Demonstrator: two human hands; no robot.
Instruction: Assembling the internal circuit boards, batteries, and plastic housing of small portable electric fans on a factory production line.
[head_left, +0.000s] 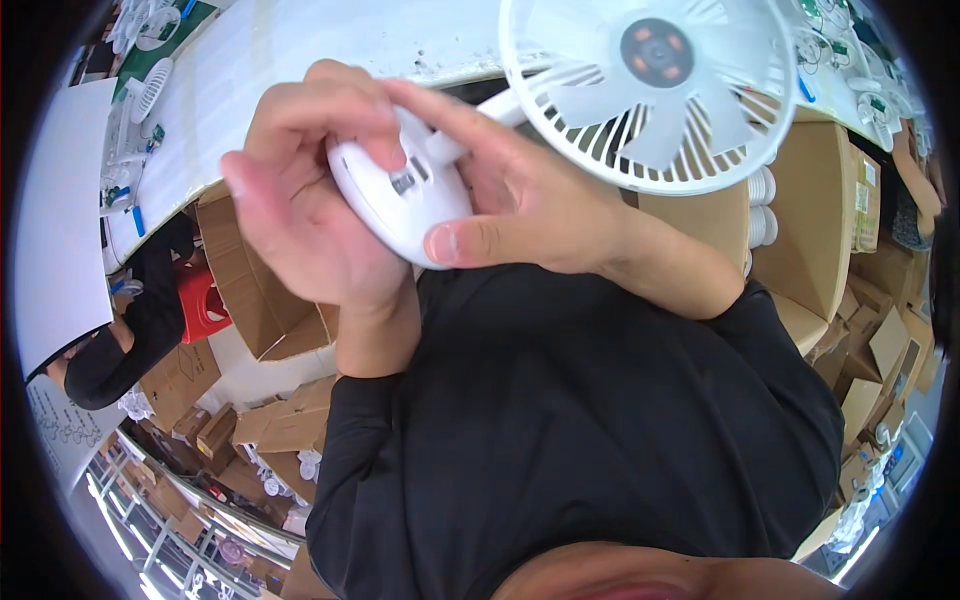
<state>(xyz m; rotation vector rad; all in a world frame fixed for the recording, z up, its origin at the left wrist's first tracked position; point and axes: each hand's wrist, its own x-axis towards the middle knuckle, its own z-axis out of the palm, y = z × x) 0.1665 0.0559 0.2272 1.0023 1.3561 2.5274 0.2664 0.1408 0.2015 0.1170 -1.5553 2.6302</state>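
A small white desk fan (472, 112) is held up in front of my chest, tilted so its round base (372, 195) points to the lower left and its uncaged blades to the upper right. My right hand (520, 195) wraps around the base, thumb lying on its near end and fingers reaching behind the neck. Against the base's other side rests my left hand (315, 185), fingers curled over it, one fingertip beside a small grey switch and a dark slot. The left thumb is blurred and sticks out away from the fan.
Beyond the fan runs a white worktable (225, 110) with fan parts and green circuit boards at both ends. Open cardboard boxes (265, 275) flank me; the right one (800, 215) has white round parts beside it. A person in dark clothing (130, 340) sits at left, near a red stool (203, 300).
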